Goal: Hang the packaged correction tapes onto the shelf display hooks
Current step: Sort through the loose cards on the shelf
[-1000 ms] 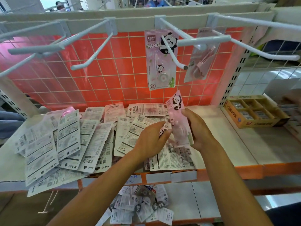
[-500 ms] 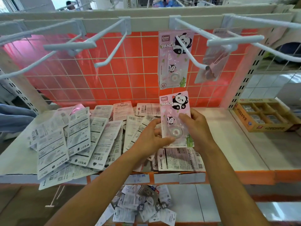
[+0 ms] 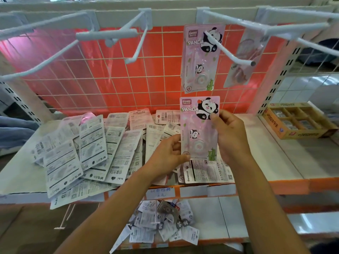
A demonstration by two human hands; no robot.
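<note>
A person's two bare hands hold one pink pack (image 3: 199,129) of correction tape upright, printed front toward the camera. It is above the front part of a pale shelf (image 3: 266,162) and just below the display hooks. The left hand (image 3: 169,156) pinches the pack's lower left edge. The right hand (image 3: 232,138) pinches its right edge, thumb on the panda picture and fingers behind. Each grip is pressed onto the card, neither spread.

The pack looks light: a thin card with a clear plastic bubble over the tape. It would probably bend if squeezed in the middle and may be a little slick. The edges are the sensible hold, and they leave the small hang hole (image 3: 198,101) near the top uncovered.

Directly above, a white hook (image 3: 228,53) slopes toward the viewer with a matching hung pack (image 3: 200,70) far back on it. Its tip is bare, with open air between it and the held pack. A second hung pack (image 3: 242,59) is on the hook to the right. An empty hook (image 3: 136,46) juts out to the left; these rod ends are the things to steer round. An orange wire grid (image 3: 110,79) closes the back. A pile of face-down packs (image 3: 88,149) covers the shelf on the left, and a cardboard box (image 3: 297,123) sits well apart on the right.
</note>
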